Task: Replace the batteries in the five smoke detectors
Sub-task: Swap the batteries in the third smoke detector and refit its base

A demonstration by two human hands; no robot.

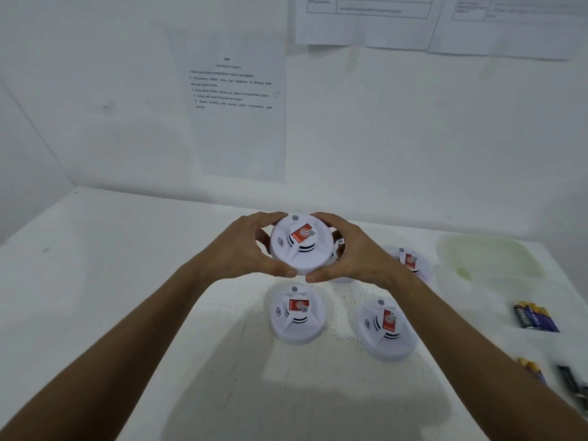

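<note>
White table (95, 281) against a white wall; printed sheet (237, 116) taped to the wall, two more sheets (366, 20) at the top edge.

Clear tray (490, 256) at the table's far right, faint green tint (contents not discernible).

Held detector (300, 245): lifted above the table, face toward the camera, red label upward. Left hand (237, 249) grips its left rim, fingers curled over the far edge, thumb on the near edge. Right hand (353, 249) grips the right rim the same way; thumbs nearly meet at the bottom.

Three more detectors plainly visible on the table: near-left detector (297, 313), near-right detector (386, 329), far-right detector (410, 262), partly behind the right wrist. A white edge shows behind the right hand; cannot tell what.

Batteries (534, 316) lie at the right edge, more batteries (533, 369) nearer, blurred.
</note>
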